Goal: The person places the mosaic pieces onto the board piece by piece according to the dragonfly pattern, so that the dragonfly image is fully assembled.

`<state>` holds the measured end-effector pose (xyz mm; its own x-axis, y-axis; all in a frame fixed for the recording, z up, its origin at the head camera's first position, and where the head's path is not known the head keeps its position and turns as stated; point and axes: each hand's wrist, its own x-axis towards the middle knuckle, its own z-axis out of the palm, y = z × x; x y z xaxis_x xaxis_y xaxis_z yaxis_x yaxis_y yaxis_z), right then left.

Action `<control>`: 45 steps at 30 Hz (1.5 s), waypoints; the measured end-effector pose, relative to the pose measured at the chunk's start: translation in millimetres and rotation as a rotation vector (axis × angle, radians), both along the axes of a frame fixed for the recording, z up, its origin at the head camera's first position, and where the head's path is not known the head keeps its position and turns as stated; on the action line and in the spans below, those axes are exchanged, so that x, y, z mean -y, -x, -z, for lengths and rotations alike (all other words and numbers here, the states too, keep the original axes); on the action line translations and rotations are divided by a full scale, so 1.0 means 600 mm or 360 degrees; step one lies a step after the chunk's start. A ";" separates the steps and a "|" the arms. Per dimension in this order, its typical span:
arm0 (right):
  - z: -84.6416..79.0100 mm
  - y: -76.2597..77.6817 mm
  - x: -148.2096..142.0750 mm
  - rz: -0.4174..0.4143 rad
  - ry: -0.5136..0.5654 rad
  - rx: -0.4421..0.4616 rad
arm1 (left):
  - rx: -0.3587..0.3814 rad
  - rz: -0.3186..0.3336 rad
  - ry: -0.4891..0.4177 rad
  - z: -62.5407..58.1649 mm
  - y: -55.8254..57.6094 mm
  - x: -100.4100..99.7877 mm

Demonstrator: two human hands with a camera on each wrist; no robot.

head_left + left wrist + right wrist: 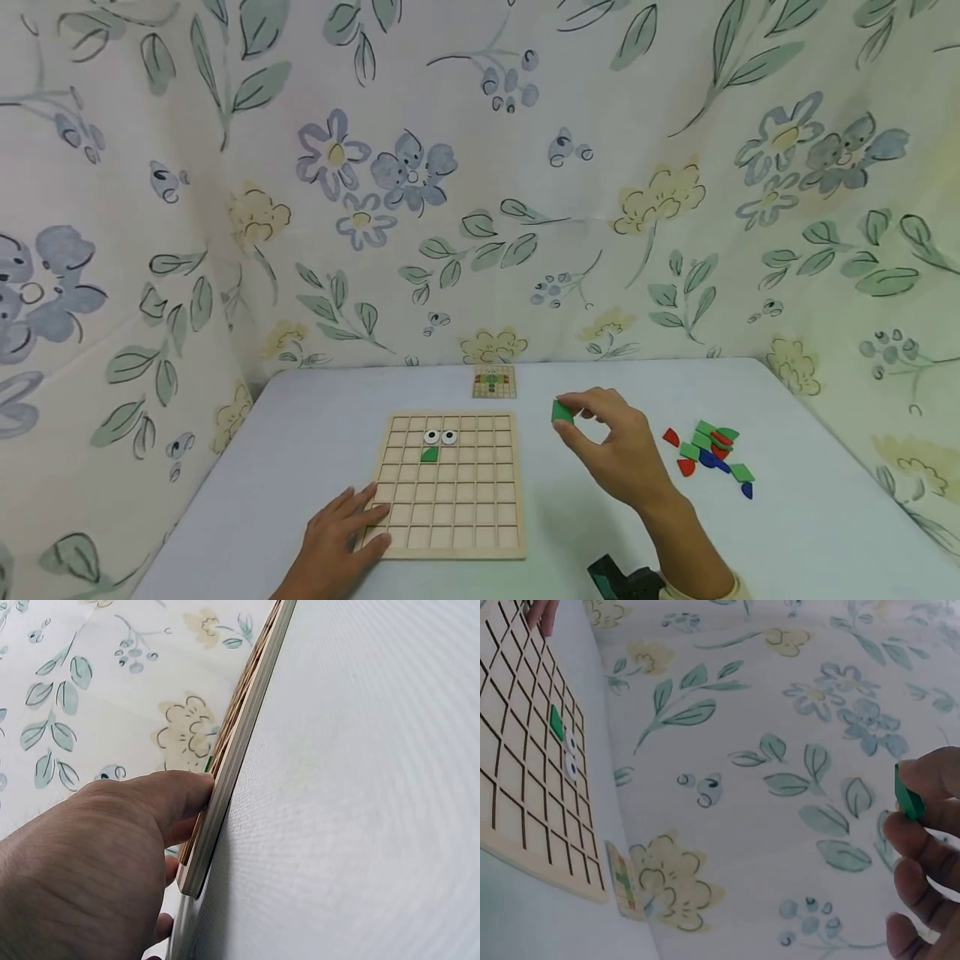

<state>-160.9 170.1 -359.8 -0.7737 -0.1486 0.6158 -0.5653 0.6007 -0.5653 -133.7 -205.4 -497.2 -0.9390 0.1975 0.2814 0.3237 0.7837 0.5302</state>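
From my remote station I record the right hand [618, 450] pinching a green tile [561, 412], presumably light, stiff, best edge-gripped; left hand [337, 537] spread on the board [454, 514].

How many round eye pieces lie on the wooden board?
2: in the head view, the left eye sits above the green piece, the right eye beside the left one.

Left hand [337, 537]: palm down, fingers extended and slightly spread, directed toward the far edge of the surface [292, 442]; thumb set apart. Right hand [618, 448]: raised above the surface, thumb and forefinger in a pinch, remaining fingers bent. Right forearm [686, 542]: slanted toward the far edge.
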 end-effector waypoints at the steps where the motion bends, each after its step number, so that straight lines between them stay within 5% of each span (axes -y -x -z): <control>1: 0.004 0.003 0.006 -0.0007 0.0010 0.0012 | 0.0006 0.0002 0.0001 -0.001 0.000 0.000; 18: 0.101 0.064 0.118 -0.0244 0.0131 0.0188 | 0.0041 -0.0010 0.0018 -0.009 0.003 -0.008; 42: 0.184 0.106 0.195 -0.0296 0.0119 0.0613 | 0.0144 -0.0032 0.0028 -0.014 -0.003 -0.006; 45: 0.196 0.112 0.201 -0.0285 0.0069 0.0571 | 0.0147 -0.0027 0.0024 -0.015 -0.003 -0.006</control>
